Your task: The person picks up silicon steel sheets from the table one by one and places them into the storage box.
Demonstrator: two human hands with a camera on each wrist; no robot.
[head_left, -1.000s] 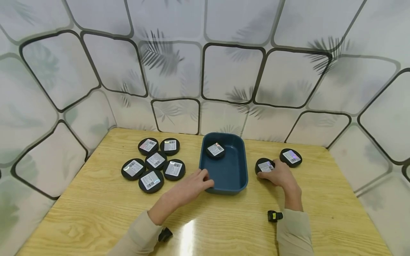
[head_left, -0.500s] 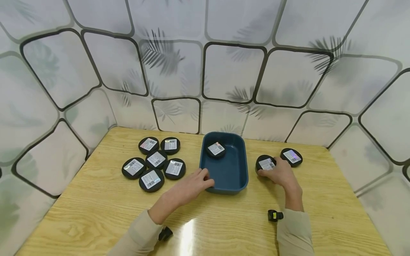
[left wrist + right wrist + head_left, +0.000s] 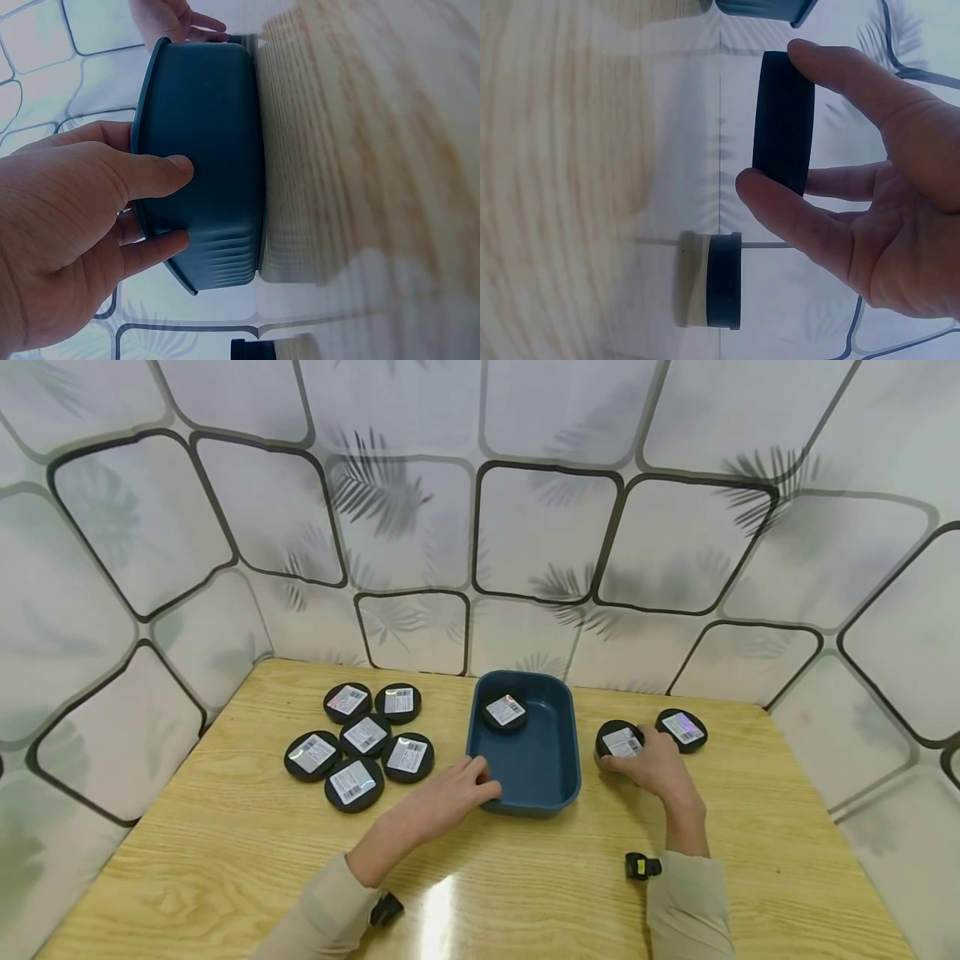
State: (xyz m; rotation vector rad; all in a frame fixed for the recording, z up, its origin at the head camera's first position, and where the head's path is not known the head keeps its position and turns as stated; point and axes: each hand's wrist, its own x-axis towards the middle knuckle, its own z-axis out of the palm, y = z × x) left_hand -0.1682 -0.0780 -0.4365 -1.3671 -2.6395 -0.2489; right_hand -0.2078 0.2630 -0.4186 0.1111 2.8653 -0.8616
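Observation:
My right hand holds a flat black round container with a white label, to the right of a dark blue plastic bin. In the right wrist view, thumb and fingers grip that container by its edge, clear of the table. My left hand grips the bin's near left corner. The left wrist view has the thumb on the outer wall and a finger behind the rim. One labelled black container lies inside the bin, toward its far left corner.
Several matching black containers lie grouped on the wooden table left of the bin. Another container lies just beyond my right hand. A patterned curtain encloses the table's back and sides.
The container in my right hand has risen slightly off the table. My left hand, the bin and the other containers stay put.

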